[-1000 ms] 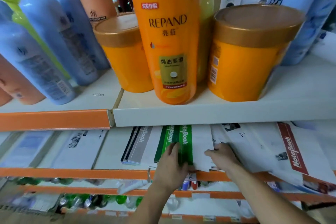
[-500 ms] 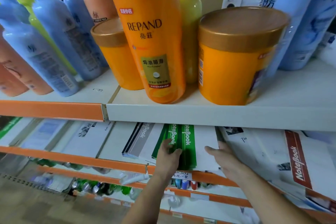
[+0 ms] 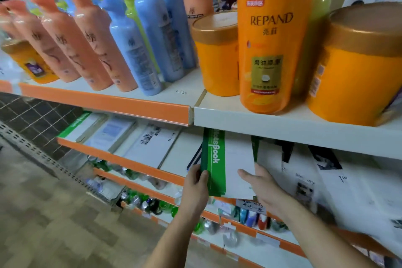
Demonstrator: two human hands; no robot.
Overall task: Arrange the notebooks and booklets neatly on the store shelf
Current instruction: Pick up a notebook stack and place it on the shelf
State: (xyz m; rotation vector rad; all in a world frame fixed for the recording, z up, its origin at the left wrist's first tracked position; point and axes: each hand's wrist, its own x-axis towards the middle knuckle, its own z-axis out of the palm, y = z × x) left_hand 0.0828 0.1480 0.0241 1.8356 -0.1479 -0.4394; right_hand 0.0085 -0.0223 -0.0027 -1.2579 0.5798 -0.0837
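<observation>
A stack of white notebooks with green "NoteBook" spines [image 3: 226, 163] sticks out over the front of the middle shelf [image 3: 139, 166]. My left hand [image 3: 196, 185] grips its left edge, thumb on the green spine. At the stack's right edge my right hand [image 3: 261, 187] holds it with the thumb on top. A dark-spined notebook [image 3: 194, 158] lies just under the stack on the left. More white booklets [image 3: 309, 180] lie fanned loosely to the right, and flat ones [image 3: 150, 143] rest to the left.
The upper shelf [image 3: 282, 126] overhangs close above the notebooks, carrying an orange REPAND bottle [image 3: 269, 39], orange tubs [image 3: 217, 54] and pink and blue bottles [image 3: 121, 35]. Below, a lower shelf holds green bottles [image 3: 139, 198]. Tiled floor lies at the left.
The green-spined stack has been drawn forward and now overhangs the shelf edge, held at both sides. My view has swung left, showing more bottles and floor.
</observation>
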